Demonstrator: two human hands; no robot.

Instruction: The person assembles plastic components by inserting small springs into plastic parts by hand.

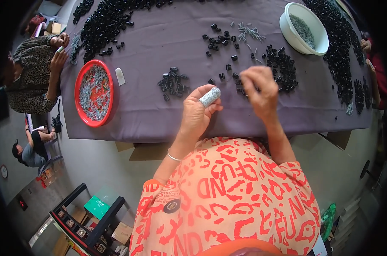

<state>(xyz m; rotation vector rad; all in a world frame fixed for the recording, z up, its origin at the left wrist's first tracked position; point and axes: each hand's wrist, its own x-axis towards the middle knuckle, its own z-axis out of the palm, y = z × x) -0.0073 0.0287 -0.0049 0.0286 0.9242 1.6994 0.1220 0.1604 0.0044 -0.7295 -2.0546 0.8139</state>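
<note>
My left hand (pixel 195 112) is raised over the near table edge, palm up, its fingers closed around a short pale cylinder (pixel 209 97) with a grey-green speckled surface. To its right, my right hand (pixel 261 91) hovers with fingers curled inward, slightly blurred; whether anything small sits between its fingertips is hidden. Beyond and beside the right hand lies a spread of small black plastic caps (pixel 283 70). A smaller cluster of black caps (pixel 172 83) rests just beyond my left hand. Several small pale pins (pixel 249 32) lie scattered farther back.
A red basin (pixel 78 91) of thin greyish pieces stands at left, a white tag (pixel 120 76) beside it. At the far right is a white bowl (pixel 321 48) with similar pieces. Large black heaps (pixel 102 30) line the table's sides. Another person (pixel 38 70) works at left.
</note>
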